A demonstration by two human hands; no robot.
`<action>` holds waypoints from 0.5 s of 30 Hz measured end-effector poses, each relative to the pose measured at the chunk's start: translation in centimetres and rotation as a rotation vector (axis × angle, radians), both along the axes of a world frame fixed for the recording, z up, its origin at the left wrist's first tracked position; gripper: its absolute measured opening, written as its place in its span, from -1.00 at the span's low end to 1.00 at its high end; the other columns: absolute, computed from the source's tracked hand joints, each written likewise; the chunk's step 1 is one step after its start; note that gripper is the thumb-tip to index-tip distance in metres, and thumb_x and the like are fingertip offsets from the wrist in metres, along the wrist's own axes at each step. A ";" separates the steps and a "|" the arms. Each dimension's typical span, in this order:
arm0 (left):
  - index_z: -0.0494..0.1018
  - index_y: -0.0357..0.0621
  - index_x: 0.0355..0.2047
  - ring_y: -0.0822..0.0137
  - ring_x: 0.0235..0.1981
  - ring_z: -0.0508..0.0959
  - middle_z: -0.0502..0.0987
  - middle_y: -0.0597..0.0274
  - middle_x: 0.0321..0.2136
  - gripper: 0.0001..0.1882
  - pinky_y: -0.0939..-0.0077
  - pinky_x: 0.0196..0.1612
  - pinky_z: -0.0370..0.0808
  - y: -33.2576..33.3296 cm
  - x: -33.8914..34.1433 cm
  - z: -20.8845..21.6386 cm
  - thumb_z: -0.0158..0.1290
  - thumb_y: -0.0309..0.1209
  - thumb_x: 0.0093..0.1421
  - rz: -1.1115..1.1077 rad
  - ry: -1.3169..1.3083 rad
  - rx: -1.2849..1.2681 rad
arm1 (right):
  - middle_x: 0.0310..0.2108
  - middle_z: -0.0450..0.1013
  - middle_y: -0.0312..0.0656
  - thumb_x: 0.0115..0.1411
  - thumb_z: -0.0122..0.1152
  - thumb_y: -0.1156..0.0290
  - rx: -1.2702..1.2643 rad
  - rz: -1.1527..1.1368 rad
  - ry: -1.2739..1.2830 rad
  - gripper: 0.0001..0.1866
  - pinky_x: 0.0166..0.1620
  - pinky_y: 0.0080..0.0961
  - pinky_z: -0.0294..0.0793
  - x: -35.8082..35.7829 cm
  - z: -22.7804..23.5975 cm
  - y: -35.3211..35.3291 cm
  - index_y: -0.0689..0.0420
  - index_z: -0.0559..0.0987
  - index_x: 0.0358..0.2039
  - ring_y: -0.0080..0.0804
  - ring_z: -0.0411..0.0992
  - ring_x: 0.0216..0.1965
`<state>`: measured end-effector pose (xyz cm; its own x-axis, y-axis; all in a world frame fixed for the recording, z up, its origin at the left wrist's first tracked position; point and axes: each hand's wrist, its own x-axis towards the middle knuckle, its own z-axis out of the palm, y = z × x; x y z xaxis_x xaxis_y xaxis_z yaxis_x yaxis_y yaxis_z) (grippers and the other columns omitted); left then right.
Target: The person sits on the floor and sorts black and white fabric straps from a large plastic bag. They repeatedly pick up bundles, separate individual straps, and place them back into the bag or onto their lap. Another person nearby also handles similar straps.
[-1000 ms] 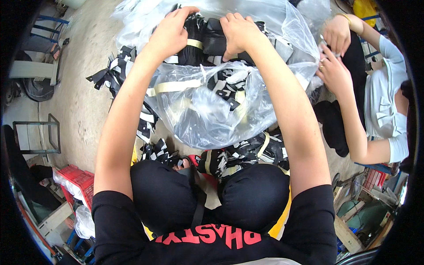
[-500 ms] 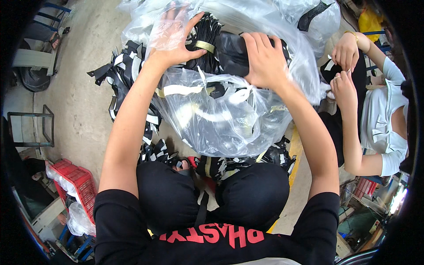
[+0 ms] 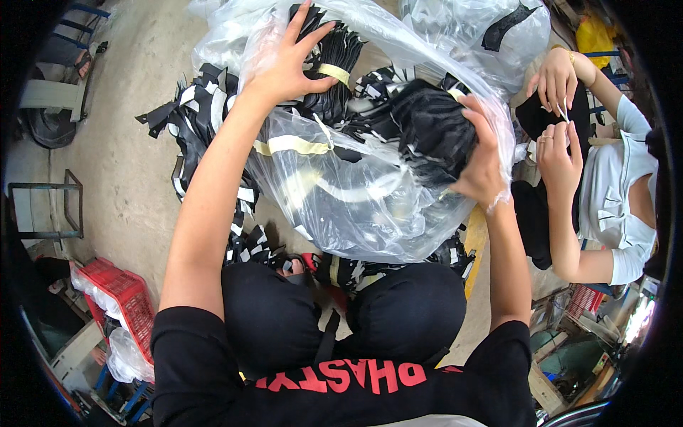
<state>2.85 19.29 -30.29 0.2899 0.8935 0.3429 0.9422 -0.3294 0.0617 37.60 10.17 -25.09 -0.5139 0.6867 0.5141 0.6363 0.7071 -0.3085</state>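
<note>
Plastic bag point(image 3: 370, 206), clear and large, sits in front of my knees on the concrete floor point(image 3: 128, 178), stuffed with bundles of black strap pieces. It rests partly on a loose heap of black-and-white strap pieces point(image 3: 206, 121) spread over the floor at its left and under its lower edge.

My left hand point(image 3: 284, 60) lies at the bag's upper left, fingers spread wide and the palm pressed flat against the film. Just beside its fingertips a banded black bundle point(image 3: 334, 71), tied with a pale yellow band, shows at the bag's mouth. The hand is not clenched; whether the thumb pinches the film I cannot tell.

My right hand point(image 3: 484, 164) is at the bag's right side, fingers curled over a dark bundle point(image 3: 427, 135) with the film caught beneath them. That hand is grasping film and bundle together.

A second clear bag point(image 3: 469, 35) with dark contents lies beyond, at the top right.

At the right a co-worker in a white top sits close by; that person's two hands point(image 3: 558, 114) are held near one another above a black piece, pinching something thin and pale, well apart from mine.

A red crate point(image 3: 121, 292) stands at the lower left, and a metal frame point(image 3: 50, 206) stands on the floor at the left.
</note>
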 end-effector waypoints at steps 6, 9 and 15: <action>0.32 0.44 0.45 -0.25 0.52 0.11 0.12 -0.08 0.53 0.04 -0.39 0.47 0.09 -0.4 0.7 0.9 0.37 0.21 -0.09 0.009 0.036 -0.069 | 0.26 0.44 0.15 -0.12 0.70 0.27 0.075 0.061 -0.112 -0.03 0.42 0.33 0.14 0.5 0.5 -2.4 0.09 0.30 0.26 0.20 0.41 0.28; 0.33 0.43 0.45 -0.25 0.52 0.12 0.14 -0.06 0.53 0.05 -0.38 0.47 0.10 0.3 -0.2 0.1 0.38 0.21 -0.10 -0.071 -0.102 -0.167 | 0.20 0.49 0.13 0.04 0.49 0.35 0.078 0.091 -0.119 -0.30 0.34 0.46 0.22 1.2 1.0 -3.9 0.08 0.37 0.18 0.17 0.50 0.19; 0.34 0.40 0.44 -0.25 0.48 0.19 0.17 -0.05 0.51 0.04 -0.35 0.46 0.15 0.1 0.6 0.4 0.37 0.21 -0.10 -0.149 -0.096 -0.164 | 0.23 0.41 0.26 0.41 0.23 0.40 -0.021 -0.064 0.242 -0.52 0.37 0.08 0.34 7.1 -0.5 -7.0 0.09 0.24 0.22 0.17 0.45 0.25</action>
